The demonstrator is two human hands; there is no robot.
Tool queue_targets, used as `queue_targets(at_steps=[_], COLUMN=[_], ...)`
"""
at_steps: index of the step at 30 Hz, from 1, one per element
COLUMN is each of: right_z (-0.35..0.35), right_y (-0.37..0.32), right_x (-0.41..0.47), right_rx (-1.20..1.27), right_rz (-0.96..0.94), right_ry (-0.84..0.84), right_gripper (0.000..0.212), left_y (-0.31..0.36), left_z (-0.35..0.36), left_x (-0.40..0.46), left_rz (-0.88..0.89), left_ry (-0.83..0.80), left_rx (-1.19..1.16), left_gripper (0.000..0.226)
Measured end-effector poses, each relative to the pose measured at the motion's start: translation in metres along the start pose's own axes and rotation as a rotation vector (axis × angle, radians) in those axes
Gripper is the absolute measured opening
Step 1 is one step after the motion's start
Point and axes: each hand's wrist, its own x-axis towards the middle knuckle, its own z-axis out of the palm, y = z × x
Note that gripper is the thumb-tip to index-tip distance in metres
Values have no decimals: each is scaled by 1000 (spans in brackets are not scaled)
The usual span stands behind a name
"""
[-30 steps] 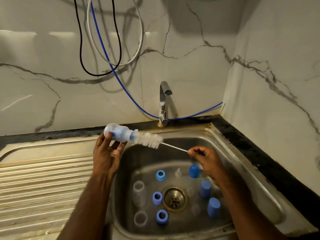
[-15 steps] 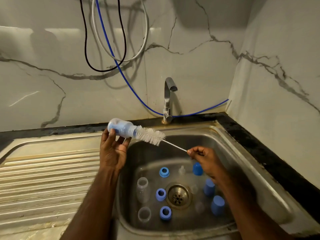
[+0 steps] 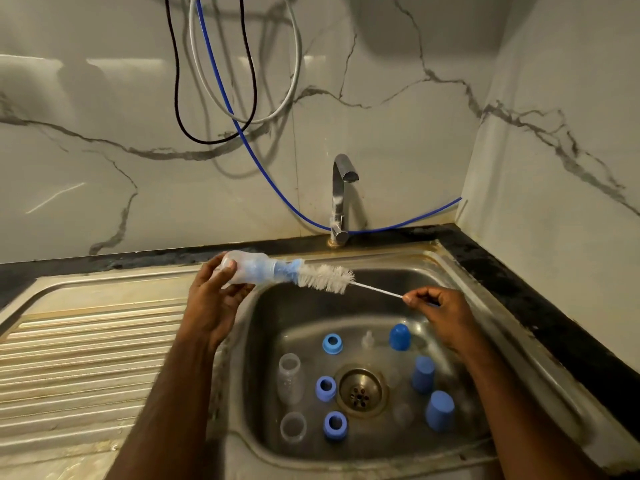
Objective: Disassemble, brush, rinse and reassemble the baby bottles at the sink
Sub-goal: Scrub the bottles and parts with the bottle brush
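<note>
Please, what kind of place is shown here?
Most likely a home kitchen sink corner: a steel sink with a ribbed draining board, a tap at the back, and marble-look wall tiles.

Dim warm light, wall glare, wide-angle bending at edges.
</note>
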Motion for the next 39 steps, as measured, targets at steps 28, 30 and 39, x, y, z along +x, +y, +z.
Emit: queue_targets(at_steps=[28,30,39], right_z=[16,19,5], right_y=[0,-1,2], right_x=[-2,-3,3], right_rx=[-77,-146,-103], right_rz=[71,-17,2], right_ry=[-3,-5,-116], right_gripper=[7,10,6], left_y=[-20,-19,-7], left_z=[10,7,-2], left_x=[-6,-4,0], left_rz=[171,219,160], left_ry=[87,70,-57], left_rx=[139,320,457], left_gripper=[44,36,25])
